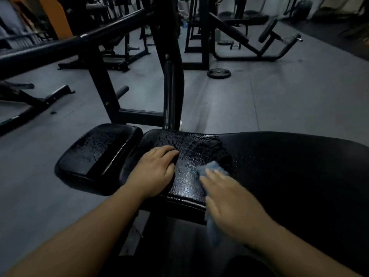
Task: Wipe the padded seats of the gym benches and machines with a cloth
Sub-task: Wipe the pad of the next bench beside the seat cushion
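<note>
A black padded bench back pad (289,166) stretches from the centre to the right; its left end glistens with wet droplets. A smaller black seat pad (95,154), also wet, sits just left of it. My right hand (231,204), blurred, presses a light blue cloth (211,169) flat on the wet part of the long pad, with a fold of cloth hanging below the pad's near edge. My left hand (154,170) rests on the left end of the long pad, fingers curled over its surface, holding nothing.
A black steel upright (171,80) and frame rise right behind the pads. A barbell bar (65,44) crosses the upper left. A weight plate (218,73) lies on the grey floor; another bench (249,43) stands at the back right.
</note>
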{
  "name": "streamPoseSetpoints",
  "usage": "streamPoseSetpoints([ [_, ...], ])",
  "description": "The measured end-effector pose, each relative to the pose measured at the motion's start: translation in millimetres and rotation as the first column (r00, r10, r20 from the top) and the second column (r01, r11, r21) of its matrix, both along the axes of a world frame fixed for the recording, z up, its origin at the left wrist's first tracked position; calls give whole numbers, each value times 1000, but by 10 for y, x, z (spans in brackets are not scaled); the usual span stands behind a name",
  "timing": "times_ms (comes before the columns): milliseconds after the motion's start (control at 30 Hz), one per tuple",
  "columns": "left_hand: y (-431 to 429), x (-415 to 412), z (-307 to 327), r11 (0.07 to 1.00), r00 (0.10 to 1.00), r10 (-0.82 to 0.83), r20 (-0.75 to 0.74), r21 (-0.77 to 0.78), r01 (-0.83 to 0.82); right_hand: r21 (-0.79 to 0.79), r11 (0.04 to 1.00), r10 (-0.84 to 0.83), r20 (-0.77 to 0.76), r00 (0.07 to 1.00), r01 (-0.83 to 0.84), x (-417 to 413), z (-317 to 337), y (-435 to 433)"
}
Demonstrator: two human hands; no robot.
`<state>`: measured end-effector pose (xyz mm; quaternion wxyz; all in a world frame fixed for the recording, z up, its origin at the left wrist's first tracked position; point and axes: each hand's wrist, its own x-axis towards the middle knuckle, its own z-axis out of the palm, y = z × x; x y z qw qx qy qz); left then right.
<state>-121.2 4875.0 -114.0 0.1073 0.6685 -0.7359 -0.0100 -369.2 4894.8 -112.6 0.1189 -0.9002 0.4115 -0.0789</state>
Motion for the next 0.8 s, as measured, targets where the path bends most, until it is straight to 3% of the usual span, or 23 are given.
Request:
streamPoseSetpoints([
  [100, -20, -26, 3, 1000, 999, 19, 31, 12, -20, -33, 985, -170, -21, 985, 169, -131, -15, -523],
  [200, -94, -104, 47, 996, 995, 49, 87, 65, -55, -39, 973, -228, -27, 973, 227, 301, -59, -844],
  [400, -135, -371, -6, 990, 992, 126, 14, 66, -127, -12, 999, 39, -40, 998, -40, 31, 9, -382],
  [500, -224, -319, -21, 986, 996, 90, 9, 140, -91, -50, 991, -127, -96, 987, 123, -103, -15, -842],
  [600, -439, -451, -30, 988, 998, 55, -9, 144, -53, -106, 949, -306, -85, 948, 297, 278, 3, -1363],
  [700, -550, -559, -48, 994, 999, 50, -8, 96, -49, -117, 978, -180, -70, 981, 171, 451, -27, -1184],
  [800, -562, -537, -49, 995, 999, 44, -10, 94, -43, -43, 996, -78, -48, 996, 76, -18, -29, -879],
])
